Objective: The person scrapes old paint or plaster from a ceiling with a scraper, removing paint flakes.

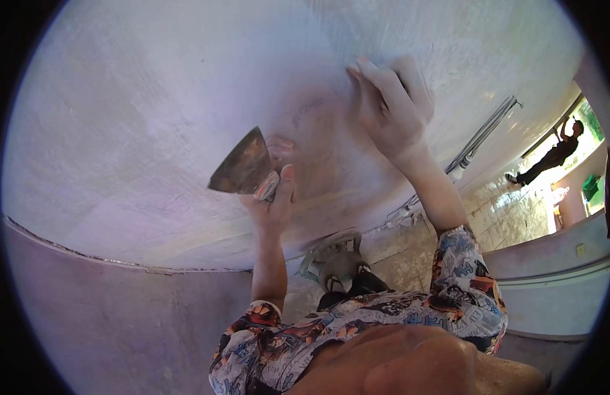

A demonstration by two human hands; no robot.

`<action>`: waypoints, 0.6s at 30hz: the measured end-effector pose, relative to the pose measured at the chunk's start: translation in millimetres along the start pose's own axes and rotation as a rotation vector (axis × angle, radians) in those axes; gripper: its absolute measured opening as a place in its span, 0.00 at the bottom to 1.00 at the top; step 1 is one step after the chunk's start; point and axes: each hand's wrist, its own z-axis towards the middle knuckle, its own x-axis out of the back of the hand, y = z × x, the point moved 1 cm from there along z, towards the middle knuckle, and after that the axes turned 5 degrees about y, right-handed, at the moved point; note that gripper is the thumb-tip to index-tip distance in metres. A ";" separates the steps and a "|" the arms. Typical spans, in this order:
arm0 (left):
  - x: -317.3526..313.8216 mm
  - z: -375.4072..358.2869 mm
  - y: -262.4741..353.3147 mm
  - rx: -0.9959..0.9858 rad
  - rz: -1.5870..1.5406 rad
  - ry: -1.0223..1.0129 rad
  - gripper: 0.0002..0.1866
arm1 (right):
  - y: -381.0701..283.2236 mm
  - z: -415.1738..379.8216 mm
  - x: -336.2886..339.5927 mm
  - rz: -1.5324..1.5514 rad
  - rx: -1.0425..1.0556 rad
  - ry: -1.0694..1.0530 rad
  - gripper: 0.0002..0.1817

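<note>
My left hand [279,191] is closed round the handle of a putty knife [244,164]. Its wide, stained triangular blade points up and to the left, close to the pale plastered wall [140,131]. Higher and to the right, my right hand [396,105] is at the same wall with its fingers curled and pressed together. A small dark edge shows at its fingertips; I cannot tell what they hold. The plaster around both hands is patchy and streaked.
Under my feet is a pale stool [334,260]. A bundle of cables [482,135] runs out from the wall at the right. Farther off, a person [556,155] stands by a bright opening with raised arms. A rough seam [121,261] borders the wall at lower left.
</note>
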 end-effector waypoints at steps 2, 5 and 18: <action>3.1 2.1 0.0 0.019 -0.008 0.001 0.14 | 1.2 9.9 -2.2 0.040 0.041 0.022 0.15; 3.6 2.4 0.0 0.048 -0.040 0.005 0.11 | 7.2 -11.8 7.0 0.007 0.061 -0.008 0.15; -1.4 0.7 0.2 0.056 -0.170 0.035 0.09 | -2.7 -25.0 7.1 0.005 0.011 -0.057 0.12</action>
